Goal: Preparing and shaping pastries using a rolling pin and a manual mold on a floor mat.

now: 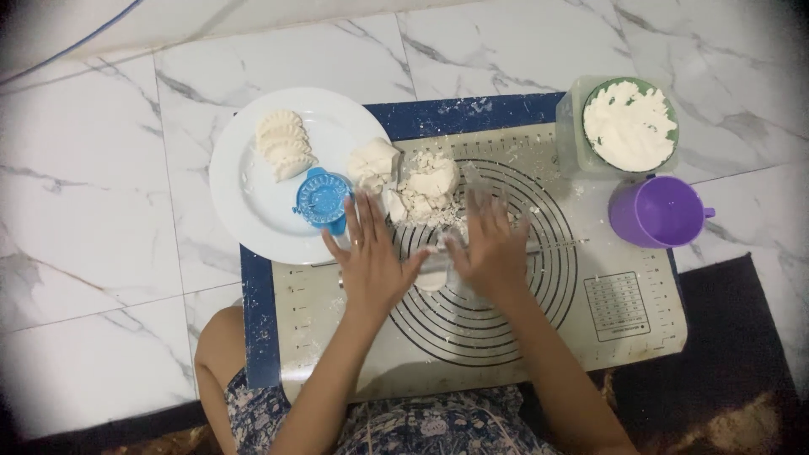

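Left hand (371,257): palm down, fingers (361,221) straight and slightly spread, gripping nothing; heel pressed on a rolling pin (556,244).

Right hand (493,253): palm down, fingers (487,215) extended and a little apart, clamped on nothing; likewise resting on the rolling pin, blurred.

Rolling pin: lies crosswise under both palms; a thin end shows beyond the right hand's outer edge, the middle mostly hidden.

Dough piece (433,276): small pale piece, in the gap between the two hands, just below the thumbs, apparently under the pin; how flat it is cannot be told.

Baking mat (628,324): grey with printed concentric rings and a blue border, under both hands, dusted with flour.

Dough lumps (421,181): rough white mass with crumbs, just beyond the fingertips of both hands; one larger lump (375,160) sits at the plate's edge.

Dumpling press (322,199): blue, round, just beside the left fingertips, to their outer side, on the plate.

Plate (244,211): white, round, beyond and left of the left hand, overlapping the mat's corner.

Folded dumplings (284,145): a stack of crimped half-moons, on the plate, well beyond the left fingers.

Flour tub (629,125): clear container with a green bowl of flour, beyond and right of the right fingers.

Purple cup (657,212): near the right hand's outer side, just below the tub.

Floor (101,211): white marbled tile.
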